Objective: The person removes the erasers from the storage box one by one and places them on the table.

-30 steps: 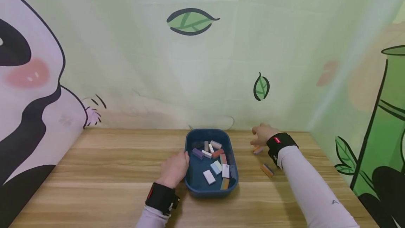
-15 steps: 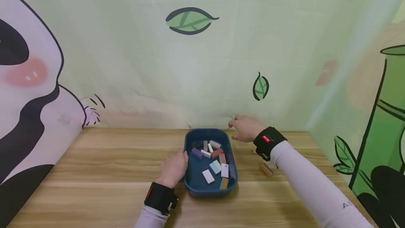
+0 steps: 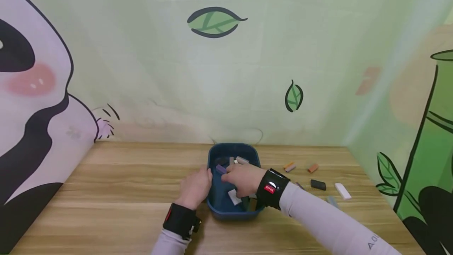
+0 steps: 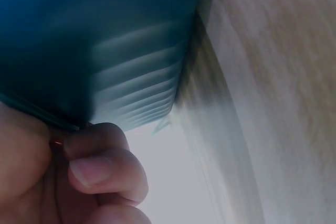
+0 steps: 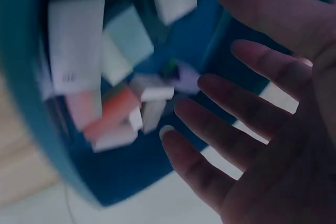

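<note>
A dark blue plastic bin [image 3: 234,146] stands on the table and holds several small rectangular blocks in different colours that look like erasers. My left hand [image 3: 195,188] grips the bin's left rim; in the left wrist view its fingers [image 4: 107,169] curl against that rim. Over the bin's inside reaches my right hand [image 3: 244,179], covering part of the blocks. Seen from the right wrist, its fingers [image 5: 249,95] are spread, with nothing between them. Below them lie a white block [image 5: 77,43], a pale blue-and-cream block [image 5: 128,38], a red block [image 5: 113,111] and a purple block [image 5: 185,78].
Right of the bin, more loose blocks lie on the wooden table [image 3: 141,192]: an orange-and-purple one [image 3: 289,167], a brown-orange one [image 3: 313,168], a black one [image 3: 318,185], a white one [image 3: 343,191] and a grey-blue one [image 3: 332,201]. A printed cloth backdrop [image 3: 159,70] rises behind.
My right hand has moved left from the loose blocks to over the bin, uncovering several blocks on the table's right. The left hand stays on the rim.
</note>
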